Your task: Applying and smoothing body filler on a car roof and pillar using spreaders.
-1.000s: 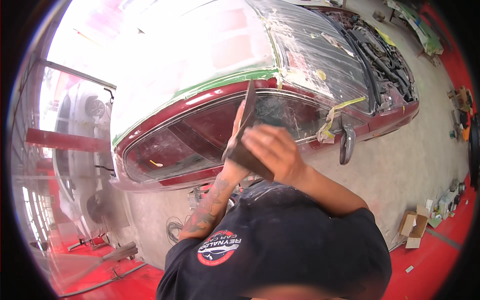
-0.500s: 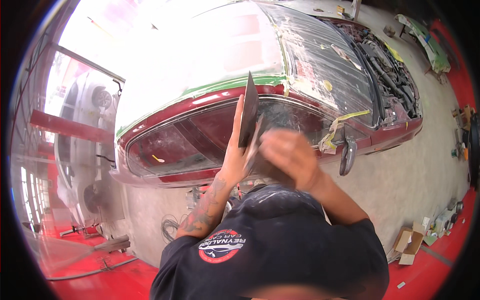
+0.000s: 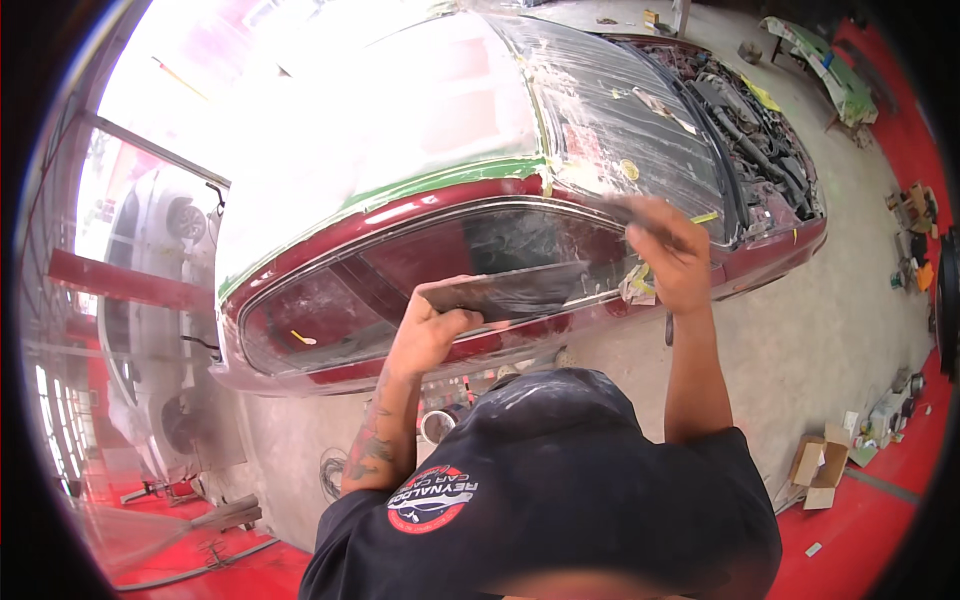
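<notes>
My left hand [image 3: 424, 338] is closed on one end of a dark, thin sheet that looks like sandpaper [image 3: 525, 292], thumb on top. The sheet lies nearly level in front of the side windows [image 3: 400, 265] of a dark red car. Farther right, my right hand [image 3: 680, 258] is raised, its fingers pinched on a thin dark piece [image 3: 622, 207] whose kind is unclear. That hand is near the lower corner of the film-covered windshield [image 3: 640, 130]. The car's roof [image 3: 440, 110] is pale and dusty, with a green strip [image 3: 430, 180] along its edge.
The exposed engine bay [image 3: 755, 135] is at the far right. A white car [image 3: 150, 290] stands at the left behind a red beam [image 3: 135, 272]. An open cardboard box [image 3: 820, 465] sits on the floor at right. Loose masking paper [image 3: 637, 287] hangs near the front window.
The dark sheet has gone from upright to nearly level in my left hand, which has shifted left. My right hand has moved up and right, away from the sheet, with a thin dark piece.
</notes>
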Motion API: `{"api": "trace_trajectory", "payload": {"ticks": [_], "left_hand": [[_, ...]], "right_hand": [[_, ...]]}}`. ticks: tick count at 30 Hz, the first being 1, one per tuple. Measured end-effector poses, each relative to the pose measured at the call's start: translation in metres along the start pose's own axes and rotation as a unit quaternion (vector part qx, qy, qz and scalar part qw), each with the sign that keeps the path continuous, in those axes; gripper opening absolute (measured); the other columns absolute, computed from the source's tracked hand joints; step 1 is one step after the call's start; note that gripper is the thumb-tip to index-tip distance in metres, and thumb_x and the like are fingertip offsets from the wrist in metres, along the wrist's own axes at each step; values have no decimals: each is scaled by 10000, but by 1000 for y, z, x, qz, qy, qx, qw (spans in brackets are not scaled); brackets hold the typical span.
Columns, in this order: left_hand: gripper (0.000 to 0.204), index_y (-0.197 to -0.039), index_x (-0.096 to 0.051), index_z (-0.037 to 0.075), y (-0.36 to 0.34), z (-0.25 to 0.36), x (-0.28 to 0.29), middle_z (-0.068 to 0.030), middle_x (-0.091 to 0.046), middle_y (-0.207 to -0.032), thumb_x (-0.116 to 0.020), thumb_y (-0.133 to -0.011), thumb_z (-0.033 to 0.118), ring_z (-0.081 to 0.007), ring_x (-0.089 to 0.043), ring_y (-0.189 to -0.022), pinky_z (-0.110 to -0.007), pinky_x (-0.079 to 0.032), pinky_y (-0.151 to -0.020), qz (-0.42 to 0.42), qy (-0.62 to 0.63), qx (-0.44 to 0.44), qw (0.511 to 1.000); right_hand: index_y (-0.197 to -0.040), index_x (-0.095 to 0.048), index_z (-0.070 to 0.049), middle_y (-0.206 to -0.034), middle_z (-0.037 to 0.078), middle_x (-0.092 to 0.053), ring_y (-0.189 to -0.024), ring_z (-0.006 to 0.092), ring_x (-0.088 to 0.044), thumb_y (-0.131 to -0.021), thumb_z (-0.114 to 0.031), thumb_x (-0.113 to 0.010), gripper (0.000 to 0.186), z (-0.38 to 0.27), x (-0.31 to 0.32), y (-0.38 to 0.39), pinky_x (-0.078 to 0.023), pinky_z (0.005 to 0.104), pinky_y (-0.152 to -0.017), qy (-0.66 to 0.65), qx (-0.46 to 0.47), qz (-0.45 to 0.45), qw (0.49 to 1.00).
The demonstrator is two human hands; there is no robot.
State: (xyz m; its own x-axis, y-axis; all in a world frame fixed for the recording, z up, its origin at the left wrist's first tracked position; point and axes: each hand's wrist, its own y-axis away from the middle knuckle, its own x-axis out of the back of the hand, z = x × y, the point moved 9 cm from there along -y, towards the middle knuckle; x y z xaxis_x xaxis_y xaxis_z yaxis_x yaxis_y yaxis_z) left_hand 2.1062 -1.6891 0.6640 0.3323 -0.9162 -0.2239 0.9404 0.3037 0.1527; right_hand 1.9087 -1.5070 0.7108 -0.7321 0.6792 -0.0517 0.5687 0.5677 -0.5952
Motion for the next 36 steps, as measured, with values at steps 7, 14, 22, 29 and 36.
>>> {"api": "trace_trajectory", "payload": {"ticks": [7,14,22,29,36], "left_hand": [[290,-1128,-662,-79,-16,-66,-30,-123,-734,-1013,-592,-855,-13,-144,-664,-834,-343,-550,-726,-71,-285,86,952],[470,-1427,-455,109,-37,-35,16,-40,-653,-1192,-499,-988,-54,-188,-667,-1058,-345,-560,-860,144,128,-100,976],[438,-1277,-624,165,-76,-43,32,-153,-643,-975,-449,-1062,504,-250,-529,-701,-300,-437,-513,8,452,30,892],[444,-1417,-500,74,-48,-24,-27,-66,-642,-1009,-509,-1083,367,-152,-596,-714,-266,-468,-477,-130,362,15,923],[497,-1344,-569,-8,-25,-30,-6,-145,-710,-1150,-766,-909,132,-218,-728,-982,-372,-608,-893,4,272,-13,962]], "right_hand": [[-1167,-732,-5,-1113,136,-746,-1051,267,-714,-885,50,-664,295,5,-82,11,-544,344,-923,-38,-38,-235,971],[-1242,-664,26,-1154,133,-697,-1062,232,-664,-936,10,-653,306,-12,-2,-5,-499,351,-952,35,-13,162,986],[-1232,-703,-144,-1217,66,-639,-1158,288,-604,-880,-178,-605,367,-56,-157,74,-488,429,-929,251,276,-199,906],[-1254,-676,-130,-1184,78,-655,-1104,277,-641,-803,-64,-746,461,-6,-120,19,-507,416,-925,322,180,-72,926],[-1253,-585,-68,-1132,154,-695,-1059,222,-690,-941,72,-613,343,89,-32,6,-590,382,-920,-315,-136,184,921]]}}
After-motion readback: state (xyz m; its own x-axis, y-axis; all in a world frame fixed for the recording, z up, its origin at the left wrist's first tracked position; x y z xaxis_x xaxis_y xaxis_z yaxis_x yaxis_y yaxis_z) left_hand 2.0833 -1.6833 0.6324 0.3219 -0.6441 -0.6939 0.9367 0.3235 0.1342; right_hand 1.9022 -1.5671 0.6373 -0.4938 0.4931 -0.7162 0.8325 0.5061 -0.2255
